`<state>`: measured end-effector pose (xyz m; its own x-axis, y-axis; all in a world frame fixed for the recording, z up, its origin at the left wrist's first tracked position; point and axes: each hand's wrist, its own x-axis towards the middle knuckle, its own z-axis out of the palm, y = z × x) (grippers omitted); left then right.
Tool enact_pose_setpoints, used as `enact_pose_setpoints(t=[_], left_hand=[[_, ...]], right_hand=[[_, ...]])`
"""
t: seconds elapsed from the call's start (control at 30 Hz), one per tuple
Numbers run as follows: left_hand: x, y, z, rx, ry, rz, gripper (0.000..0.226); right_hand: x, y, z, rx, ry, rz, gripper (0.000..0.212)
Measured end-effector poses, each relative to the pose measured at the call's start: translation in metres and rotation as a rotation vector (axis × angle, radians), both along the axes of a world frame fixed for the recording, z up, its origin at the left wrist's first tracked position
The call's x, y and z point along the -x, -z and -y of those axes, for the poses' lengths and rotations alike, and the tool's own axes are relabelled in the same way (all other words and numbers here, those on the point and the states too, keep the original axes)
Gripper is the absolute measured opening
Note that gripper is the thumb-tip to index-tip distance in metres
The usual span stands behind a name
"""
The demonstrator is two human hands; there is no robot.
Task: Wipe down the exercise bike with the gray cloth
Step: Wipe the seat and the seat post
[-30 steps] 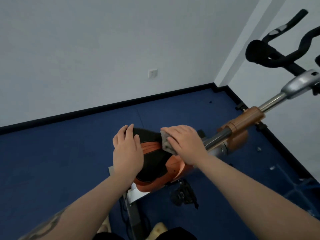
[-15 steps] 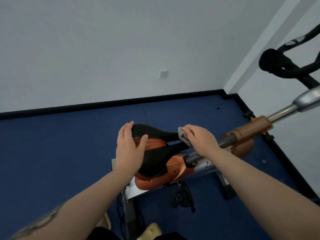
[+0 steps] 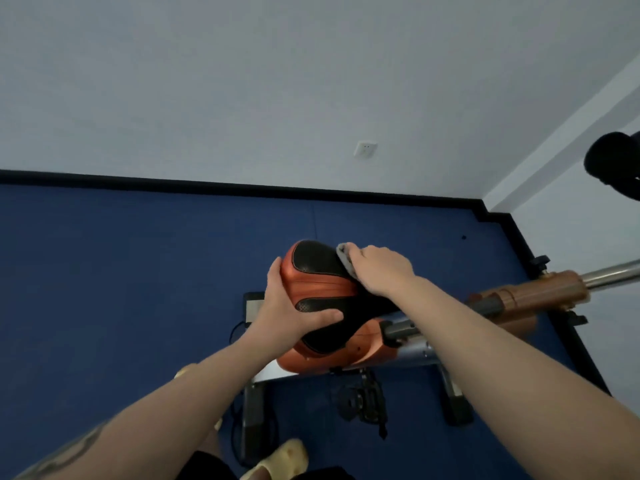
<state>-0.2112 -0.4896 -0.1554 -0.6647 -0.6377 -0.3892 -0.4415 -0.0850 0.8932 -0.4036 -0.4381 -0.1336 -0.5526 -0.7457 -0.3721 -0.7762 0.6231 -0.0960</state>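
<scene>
The exercise bike's orange and black saddle [image 3: 317, 284] sits in the middle of the view, above the orange frame [image 3: 363, 348]. My left hand [image 3: 289, 313] grips the saddle's left side, thumb across the black top and fingers round the edge. My right hand [image 3: 381, 270] presses the gray cloth [image 3: 344, 255] onto the black far right part of the saddle; only a folded edge of the cloth shows past my fingers. The brown sleeve and steel post [image 3: 540, 294] run off to the right.
Blue carpet [image 3: 138, 271] covers the floor up to a black skirting and white walls. A black handlebar end [image 3: 611, 164] pokes in at the right edge. Below the saddle are a black pedal [image 3: 363, 400], the bike's base feet [image 3: 254, 420] and my yellow slipper [image 3: 277, 459].
My right hand slid the cloth from the saddle's nose to its wide rear part. My left hand shifted lower on the saddle's side. The view swung left, so the handlebars left the frame.
</scene>
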Motion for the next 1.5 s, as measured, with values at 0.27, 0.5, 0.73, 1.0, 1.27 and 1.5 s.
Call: enact_pose_setpoints(t=[0.27,0.5,0.73,1.0,1.27,1.5], left_hand=[[-0.007,0.015,0.005,-0.175,0.027,-0.022,0.074],[-0.006,0.02,0.005,-0.196,0.048,-0.027,0.076],[-0.007,0.016,0.003,-0.172,0.034,-0.002,0.061],[-0.009,0.021,0.0,-0.228,0.011,0.022,0.077],[-0.009,0.025,0.001,-0.225,0.012,-0.019,0.084],[-0.008,0.02,-0.002,-0.164,-0.067,-0.028,0.136]], right_hand=[[-0.005,0.001,0.017,0.257,-0.05,0.385,0.047],[-0.037,0.003,0.018,0.37,-0.468,0.139,0.059],[-0.052,-0.008,0.056,0.274,-0.355,0.118,0.033],[-0.041,-0.014,0.075,0.161,-0.209,0.306,0.033],[-0.029,-0.006,0.053,0.361,-0.24,0.402,0.044],[-0.051,0.007,0.017,0.428,-0.325,0.063,0.048]])
